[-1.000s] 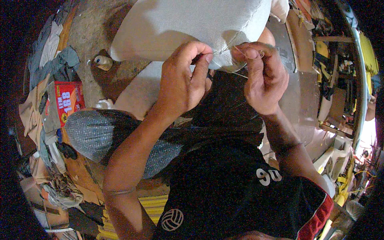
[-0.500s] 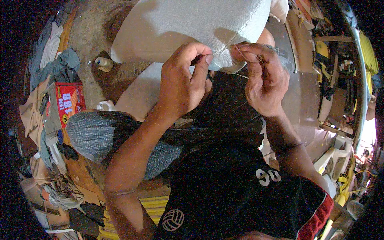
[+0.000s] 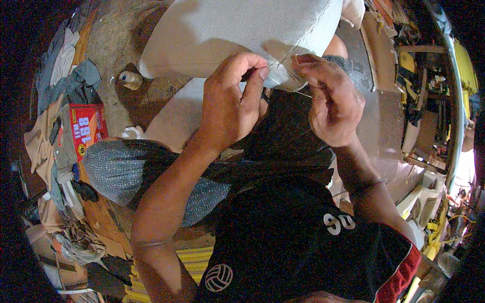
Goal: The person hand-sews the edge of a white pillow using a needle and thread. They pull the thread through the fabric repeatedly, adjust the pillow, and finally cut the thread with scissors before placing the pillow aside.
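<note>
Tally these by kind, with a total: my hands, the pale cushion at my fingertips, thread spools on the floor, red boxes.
Hands: 2 (left hand, right hand)
Pale cushion: 1
Thread spool: 1
Red box: 1
Total: 5

Left grip (image 3: pixel 227 103), right grip (image 3: pixel 337 103), thread (image 3: pixel 303 94) at pale cushion (image 3: pixel 242 28)

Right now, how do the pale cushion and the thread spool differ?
The cushion is much larger than the spool. The cushion is pale grey; the spool is tan. The left hand and right hand are by the cushion; the spool sits apart. Both are light-toned.
</note>
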`<act>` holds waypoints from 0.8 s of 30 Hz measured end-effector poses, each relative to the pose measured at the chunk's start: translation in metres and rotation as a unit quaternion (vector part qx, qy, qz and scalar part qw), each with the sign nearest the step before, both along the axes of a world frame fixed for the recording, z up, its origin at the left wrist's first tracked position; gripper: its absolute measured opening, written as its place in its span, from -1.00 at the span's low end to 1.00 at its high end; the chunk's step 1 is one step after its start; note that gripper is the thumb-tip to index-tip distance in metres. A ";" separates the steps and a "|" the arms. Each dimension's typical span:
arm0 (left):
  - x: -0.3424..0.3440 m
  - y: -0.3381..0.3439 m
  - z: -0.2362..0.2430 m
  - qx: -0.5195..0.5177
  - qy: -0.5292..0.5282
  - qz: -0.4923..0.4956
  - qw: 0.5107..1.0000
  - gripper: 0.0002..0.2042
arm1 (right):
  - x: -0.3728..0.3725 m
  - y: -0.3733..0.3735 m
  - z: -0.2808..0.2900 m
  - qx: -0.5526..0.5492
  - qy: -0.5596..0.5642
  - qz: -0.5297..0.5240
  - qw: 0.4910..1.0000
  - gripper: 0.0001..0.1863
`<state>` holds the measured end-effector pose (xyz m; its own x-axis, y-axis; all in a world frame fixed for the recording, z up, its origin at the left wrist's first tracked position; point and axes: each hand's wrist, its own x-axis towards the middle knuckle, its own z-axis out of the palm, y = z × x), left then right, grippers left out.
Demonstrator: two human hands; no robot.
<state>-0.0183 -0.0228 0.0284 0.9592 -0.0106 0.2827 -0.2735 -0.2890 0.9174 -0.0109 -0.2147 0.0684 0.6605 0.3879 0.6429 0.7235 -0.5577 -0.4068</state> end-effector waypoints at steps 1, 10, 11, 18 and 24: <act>0.000 0.000 0.000 -0.005 0.002 -0.001 1.000 -0.86 | -0.001 0.001 0.002 -0.007 -0.004 0.000 1.000 -0.80; -0.001 -0.002 0.001 0.002 -0.006 0.002 1.000 -0.88 | -0.007 0.004 0.000 0.023 0.048 -0.053 0.997 -0.86; -0.001 -0.002 0.000 0.003 -0.007 0.005 1.000 -0.88 | -0.007 0.005 0.000 0.029 0.052 -0.058 0.997 -0.87; -0.002 -0.003 -0.004 -0.016 -0.005 -0.007 1.000 -0.90 | -0.003 0.008 0.001 0.147 0.177 -0.061 0.971 -0.86; 0.002 -0.002 -0.010 -0.027 -0.018 -0.024 0.999 -0.90 | 0.004 0.011 0.004 0.193 0.237 -0.056 0.951 -0.79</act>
<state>-0.0165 -0.0246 0.0180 0.9470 -0.0402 0.3186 -0.3192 -0.2260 0.9203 -0.0073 -0.2038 0.0728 0.9344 0.0943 0.3435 0.3535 -0.3635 -0.8619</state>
